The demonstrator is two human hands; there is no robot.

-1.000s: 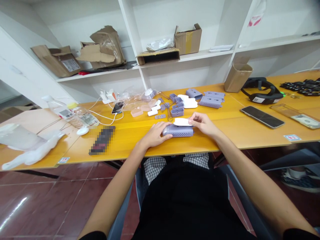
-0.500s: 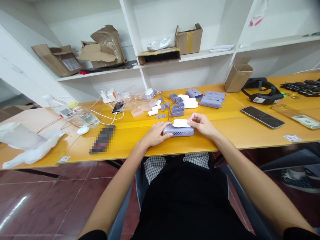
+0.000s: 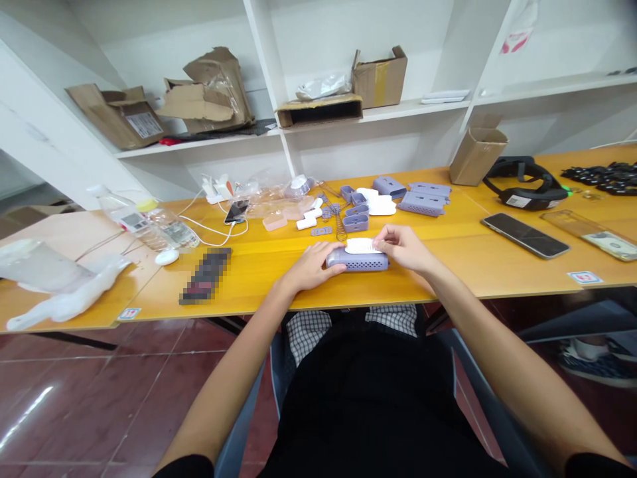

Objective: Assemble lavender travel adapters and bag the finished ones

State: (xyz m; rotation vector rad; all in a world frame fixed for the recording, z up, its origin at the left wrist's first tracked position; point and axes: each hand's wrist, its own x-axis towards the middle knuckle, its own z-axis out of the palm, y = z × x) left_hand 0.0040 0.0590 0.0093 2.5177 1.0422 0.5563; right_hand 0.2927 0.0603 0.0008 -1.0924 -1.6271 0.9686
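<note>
A purple plastic case with rows of small holes (image 3: 365, 263) lies lengthwise near the table's front edge. My left hand (image 3: 317, 264) is wrapped round its left end, thumb along the front side. My right hand (image 3: 398, 245) pinches the right end of a flat white oval piece (image 3: 362, 245), which has small ridges or slots on its face. That piece is just above or against the case's back top edge; whether they touch I cannot tell. Behind the hands are purple cups (image 3: 355, 221), a coil spring (image 3: 340, 229) and a small grey-purple plate (image 3: 321, 231).
More purple cases (image 3: 424, 199) and white pieces (image 3: 381, 202) lie farther back. To the right are a phone (image 3: 525, 235) and a black headset (image 3: 528, 186). Bottles (image 3: 169, 226), a charging phone (image 3: 237, 211) and a pixelated dark object (image 3: 206, 275) are on the left. Shelves with cardboard boxes stand behind.
The white piece has tilted in my right hand, so its ridged face now shows. My left hand keeps its place on the purple case.
</note>
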